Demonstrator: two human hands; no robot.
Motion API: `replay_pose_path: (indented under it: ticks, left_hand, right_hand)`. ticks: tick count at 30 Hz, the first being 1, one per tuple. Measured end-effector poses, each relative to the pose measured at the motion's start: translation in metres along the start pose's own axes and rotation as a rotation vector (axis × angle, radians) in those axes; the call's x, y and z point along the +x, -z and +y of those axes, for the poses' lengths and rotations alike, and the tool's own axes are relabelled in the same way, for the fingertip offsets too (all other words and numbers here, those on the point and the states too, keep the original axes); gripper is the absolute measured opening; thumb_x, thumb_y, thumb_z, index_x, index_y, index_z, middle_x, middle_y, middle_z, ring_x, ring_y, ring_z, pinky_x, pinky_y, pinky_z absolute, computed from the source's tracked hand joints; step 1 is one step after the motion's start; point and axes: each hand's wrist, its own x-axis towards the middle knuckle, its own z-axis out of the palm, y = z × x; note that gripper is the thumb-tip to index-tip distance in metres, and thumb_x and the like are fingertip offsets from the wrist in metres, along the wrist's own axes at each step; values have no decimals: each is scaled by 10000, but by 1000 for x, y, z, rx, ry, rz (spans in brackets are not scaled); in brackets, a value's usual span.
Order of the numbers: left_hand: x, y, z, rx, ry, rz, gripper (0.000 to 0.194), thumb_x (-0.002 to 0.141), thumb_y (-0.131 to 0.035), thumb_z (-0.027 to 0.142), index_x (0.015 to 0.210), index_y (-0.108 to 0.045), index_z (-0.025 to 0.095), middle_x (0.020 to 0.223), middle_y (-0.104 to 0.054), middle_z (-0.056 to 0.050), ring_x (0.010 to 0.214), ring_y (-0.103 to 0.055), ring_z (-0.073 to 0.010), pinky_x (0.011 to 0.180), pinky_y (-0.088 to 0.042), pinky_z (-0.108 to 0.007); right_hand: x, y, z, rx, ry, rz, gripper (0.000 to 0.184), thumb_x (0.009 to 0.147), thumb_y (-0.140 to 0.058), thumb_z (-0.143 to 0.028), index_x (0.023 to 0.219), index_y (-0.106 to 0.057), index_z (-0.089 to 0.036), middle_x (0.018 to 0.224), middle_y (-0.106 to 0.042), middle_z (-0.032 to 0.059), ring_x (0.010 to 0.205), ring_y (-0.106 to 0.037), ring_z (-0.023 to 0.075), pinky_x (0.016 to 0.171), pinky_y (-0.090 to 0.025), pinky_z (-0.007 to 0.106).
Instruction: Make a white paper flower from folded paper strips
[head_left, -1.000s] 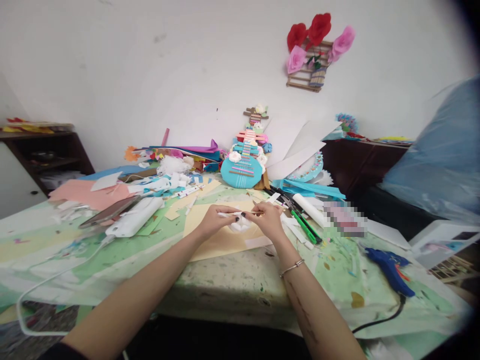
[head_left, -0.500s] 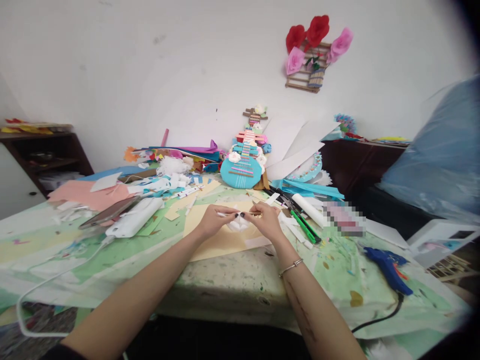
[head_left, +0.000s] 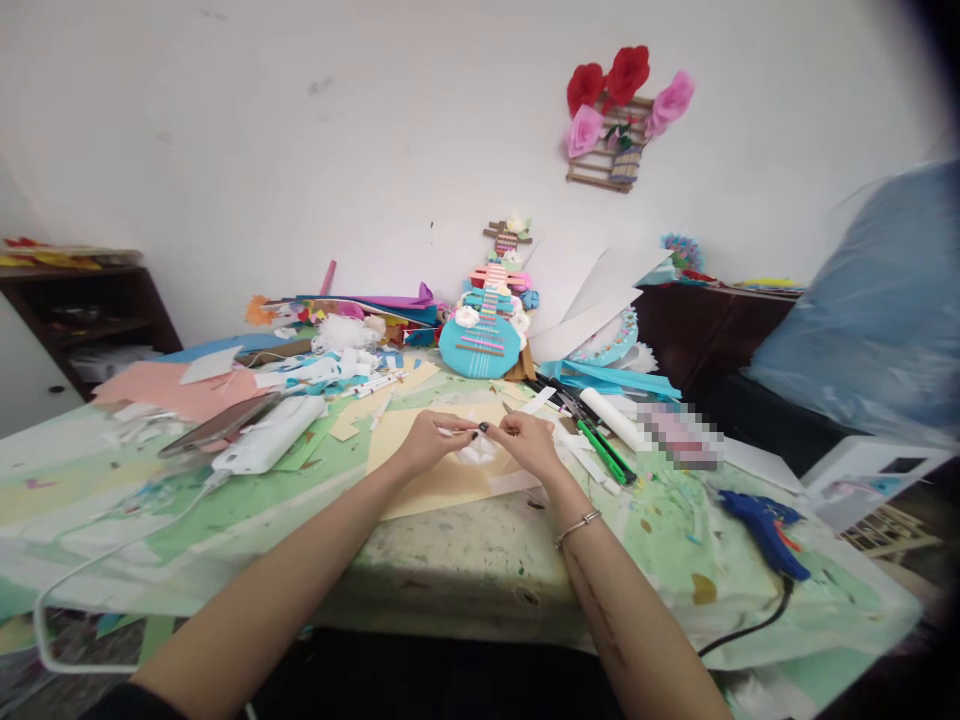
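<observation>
In the head view both hands meet over a sheet of cream paper (head_left: 397, 480). My left hand (head_left: 435, 442) is closed, thumb and fingers pinching a small folded white paper piece (head_left: 475, 449). My right hand (head_left: 527, 441) is closed at the other side of that piece, its thumb tip close to the left thumb. A thin pointed tip sticks up by the right forefinger; I cannot make out what it belongs to. My fingers hide part of the white paper.
Right of my hands lie a green cutter (head_left: 606, 452), a white roll (head_left: 615, 418) and a blue glue gun (head_left: 765, 525). A white power strip (head_left: 271, 438) and paper scraps lie left. A turquoise paper guitar (head_left: 480, 347) leans on the wall.
My right fingers have shifted slightly on the white paper, and a thin tip now shows above them. The white piece appears turned a little. The view has swung slightly right.
</observation>
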Motion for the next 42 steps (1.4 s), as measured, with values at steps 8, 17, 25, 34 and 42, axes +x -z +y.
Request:
replay_pose_path:
  ticks: [8, 17, 25, 34, 42]
  left_hand:
    - [0, -1, -3, 17, 36, 39, 281, 643, -674, 327, 843, -733, 139, 852, -719, -94, 751, -650, -222, 567, -484, -237]
    - [-1, -1, -4, -29, 35, 12, 309, 642, -676, 365, 835, -725, 128, 859, -714, -106, 762, -646, -221, 603, -482, -248]
    - [-1, -1, -10, 27, -25, 14, 457, 653, -658, 340, 1079, -647, 175, 888, -690, -73, 709, -614, -165, 604, -464, -232]
    - [1, -3, -11, 30, 23, 51, 655, 628, -682, 291, 1246, -502, 172, 877, -692, -73, 687, -615, -163, 613, -458, -241]
    - [2, -4, -14, -77, 81, 29, 542, 616, -686, 277, 1131, -580, 149, 891, -698, -95, 684, -637, -181, 578, -465, -252]
  right_hand:
    - [1, -2, 1, 25, -3, 55, 489, 749, -481, -592, 550, -567, -154, 635, -589, -18, 625, -511, 105, 627, -213, 268]
    - [0, -5, 0, -1, -1, 95, 456, 744, -507, -572, 552, -589, -166, 664, -599, -14, 708, -519, 126, 631, -200, 274]
    - [2, -8, 2, -34, -30, 83, 488, 697, -523, -620, 541, -579, -160, 600, -575, -16, 636, -504, 123, 606, -185, 263]
    - [4, -10, 5, -55, -9, 102, 490, 736, -470, -596, 550, -588, -158, 608, -598, 1, 662, -515, 139, 618, -186, 274]
    - [5, -11, 6, -62, 0, 137, 474, 712, -501, -592, 533, -590, -162, 640, -622, -7, 673, -517, 135, 609, -163, 282]
